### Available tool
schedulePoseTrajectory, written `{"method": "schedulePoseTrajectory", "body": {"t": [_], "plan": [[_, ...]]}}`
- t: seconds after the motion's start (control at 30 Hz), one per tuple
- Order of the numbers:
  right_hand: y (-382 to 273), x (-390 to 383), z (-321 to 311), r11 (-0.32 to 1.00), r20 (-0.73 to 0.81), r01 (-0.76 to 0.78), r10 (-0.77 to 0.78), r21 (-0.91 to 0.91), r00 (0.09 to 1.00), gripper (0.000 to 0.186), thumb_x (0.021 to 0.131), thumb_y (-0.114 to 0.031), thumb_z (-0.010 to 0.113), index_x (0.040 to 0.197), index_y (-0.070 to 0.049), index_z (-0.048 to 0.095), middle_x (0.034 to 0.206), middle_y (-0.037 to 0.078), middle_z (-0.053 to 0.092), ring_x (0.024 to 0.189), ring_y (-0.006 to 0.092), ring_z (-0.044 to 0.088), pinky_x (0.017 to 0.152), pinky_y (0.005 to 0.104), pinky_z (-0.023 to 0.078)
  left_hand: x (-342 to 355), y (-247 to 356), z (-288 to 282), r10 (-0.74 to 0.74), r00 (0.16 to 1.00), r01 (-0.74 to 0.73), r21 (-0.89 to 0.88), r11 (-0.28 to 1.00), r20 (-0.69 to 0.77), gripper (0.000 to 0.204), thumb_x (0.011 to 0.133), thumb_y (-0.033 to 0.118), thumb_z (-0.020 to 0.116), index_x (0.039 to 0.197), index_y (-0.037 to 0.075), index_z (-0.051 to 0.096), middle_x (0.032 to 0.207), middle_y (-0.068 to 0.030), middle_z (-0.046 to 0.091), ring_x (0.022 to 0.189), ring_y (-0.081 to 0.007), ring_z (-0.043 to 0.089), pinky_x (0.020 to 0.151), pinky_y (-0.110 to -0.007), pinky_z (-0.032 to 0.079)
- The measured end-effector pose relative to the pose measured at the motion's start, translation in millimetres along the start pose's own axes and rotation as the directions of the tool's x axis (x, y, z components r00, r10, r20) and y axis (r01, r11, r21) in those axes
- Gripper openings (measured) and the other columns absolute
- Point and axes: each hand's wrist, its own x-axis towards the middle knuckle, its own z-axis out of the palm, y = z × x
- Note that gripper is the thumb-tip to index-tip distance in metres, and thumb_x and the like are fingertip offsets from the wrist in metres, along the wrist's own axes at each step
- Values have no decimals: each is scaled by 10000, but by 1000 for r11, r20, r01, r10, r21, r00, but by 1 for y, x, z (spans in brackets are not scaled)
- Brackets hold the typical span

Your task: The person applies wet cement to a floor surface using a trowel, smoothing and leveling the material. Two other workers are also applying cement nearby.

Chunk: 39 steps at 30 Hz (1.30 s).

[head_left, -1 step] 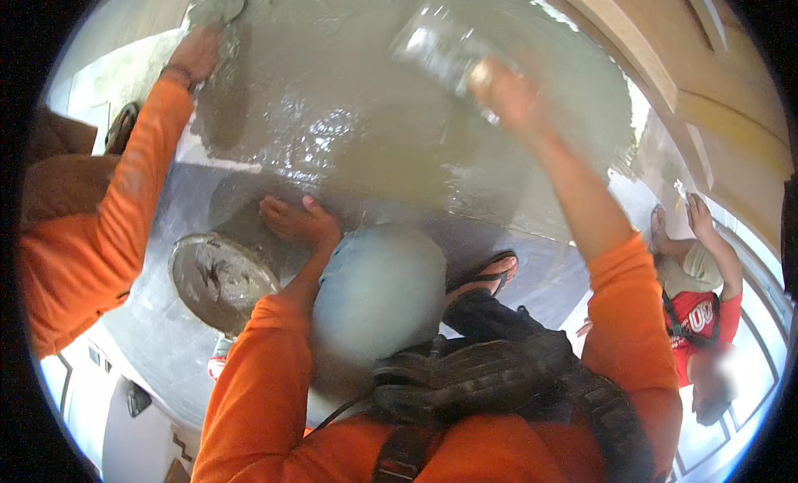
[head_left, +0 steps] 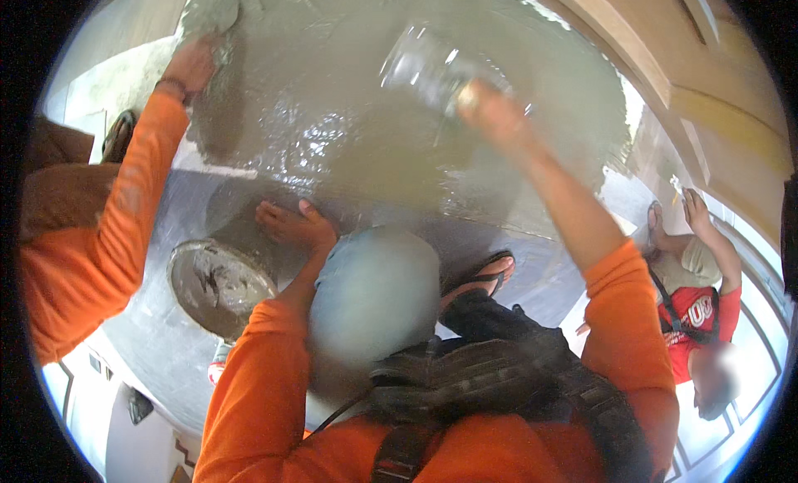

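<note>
1. A flat, shiny metal trowel with a pale handle (head_left: 420, 67), blurred, is over the wet grey cement layer (head_left: 349, 125) on the floor, right of the layer's middle and well in from its near edge; whether the blade touches is hard to tell.
2. The right hand (head_left: 497, 121) has its fingers wrapped round that handle.
3. The left hand (head_left: 303, 228) is open and empty, fingers spread, by the smooth dark grey floor (head_left: 150, 342) just outside the cement's near edge.
4. Left of the knee in pale blue denim (head_left: 378, 292) stands a round, cement-smeared bucket (head_left: 197, 275).
5. At the cement's left edge is a co-worker's hand (head_left: 193, 67) below an orange sleeve (head_left: 145, 163); its grip is unclear.
6. Farther right, a person in a red shirt (head_left: 694, 312) is near the wall.
</note>
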Motion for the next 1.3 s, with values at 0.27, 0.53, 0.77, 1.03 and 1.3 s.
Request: {"method": "schedulePoseTrajectory", "body": {"t": [0.27,0.53,0.77,1.03,1.3], "plan": [[7,3,7,990,132,22,-3,-142,991,438,948,-445,681,1194,-92,599,1005,203,760,915,392,756,776,532,607,5,1,1,71,997,-68,73,995,-39,798,1023,423,489,1583,-87,236,1623,-338,252,1516,-502,241,1247,-595,202],[43,103,-55,982,-100,-99,83,-163,991,490,972,-482,645,1292,-110,637,1088,222,748,1027,397,727,887,512,580,9,-5,1,100,995,-98,80,992,-30,800,1016,427,503,1572,-90,254,1620,-333,257,1520,-494,238,1250,-598,198],[82,74,-69,967,-231,-239,252,86,940,519,973,-503,646,1257,-69,648,1131,253,731,1050,426,709,909,497,559,8,2,4,60,998,-60,51,997,-10,794,1006,408,525,1567,-91,266,1623,-322,266,1524,-488,232,1247,-601,198],[112,-84,-37,-5,67,-83,647,997,759,369,978,-438,661,1122,-98,653,850,24,689,616,151,614,501,272,467,3,-11,22,44,994,-36,76,996,-104,789,1013,451,560,1597,-13,302,1656,-257,292,1530,-439,280,1234,-577,249],[51,-131,-13,-422,69,347,712,838,699,490,968,-564,561,1178,-125,620,978,-15,602,915,129,598,968,387,521,4,-12,15,23,1000,-20,169,985,-16,830,1043,456,503,1620,-37,166,1655,-275,228,1534,-466,232,1237,-585,232]]}}
